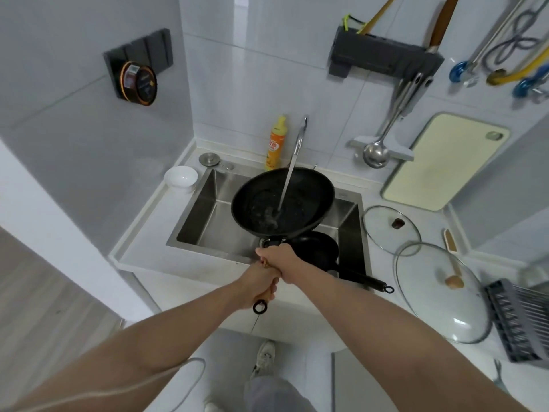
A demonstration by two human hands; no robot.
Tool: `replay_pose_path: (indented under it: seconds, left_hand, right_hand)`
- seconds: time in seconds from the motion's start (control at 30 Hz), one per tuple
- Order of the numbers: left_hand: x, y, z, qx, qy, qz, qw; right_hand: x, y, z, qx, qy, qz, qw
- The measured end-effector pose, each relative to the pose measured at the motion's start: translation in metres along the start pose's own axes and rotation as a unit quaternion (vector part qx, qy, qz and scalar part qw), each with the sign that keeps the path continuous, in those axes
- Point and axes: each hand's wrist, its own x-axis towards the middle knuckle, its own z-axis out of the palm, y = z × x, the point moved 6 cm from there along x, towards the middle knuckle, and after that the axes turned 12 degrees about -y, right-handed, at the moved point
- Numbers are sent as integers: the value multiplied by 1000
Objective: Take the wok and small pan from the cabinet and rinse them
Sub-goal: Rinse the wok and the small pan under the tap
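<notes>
Over the sink (205, 209) you've got the wok (282, 200) under the faucet (300, 138) stream, both hands wrapped on its wooden handle: left hand (258, 281) low, right hand (277, 258) nearer the bowl. Small pan (319, 248) sits in the basin beneath the wok's near rim, handle overhanging the front edge. Two glass lids (439, 295) crowd the right counter; the basin's left half is open.

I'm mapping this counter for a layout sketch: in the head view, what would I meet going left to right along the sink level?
Small white bowl → black wok under the running tap → smaller round glass lid → pale cream cutting board leaning on the wall.
</notes>
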Motion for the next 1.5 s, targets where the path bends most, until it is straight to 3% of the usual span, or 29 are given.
replay_pose_path:
  seconds: [0.2, 0.33, 0.47, 0.77, 1.03, 1.27, 1.5]
  left_hand:
    - [0, 13, 10, -47, 6, -50, 998]
    - [3, 19, 12, 18, 41, -75, 996]
    - [2, 12, 10, 120, 81, -66, 987]
    - [-3, 3, -9, 139, 56, 6, 989]
    - [6, 19, 2, 63, 8, -5, 998]
    - [7, 22, 5, -18, -3, -54, 998]
    - [8, 20, -7, 115, 57, -51, 990]
  right_hand:
    - [-5, 1, -8, 38, -69, 65, 995]
    - [-9, 8, -2, 114, -156, 90, 977]
    - [0, 25, 5, 149, -181, 82, 969]
    - [14, 19, 8, 88, -62, -8, 994]
    - [19, 0, -18, 29, -5, -6, 1000]
    - [14, 5, -16, 67, -90, 47, 993]
    - [26, 23, 11, 169, -196, 54, 964]
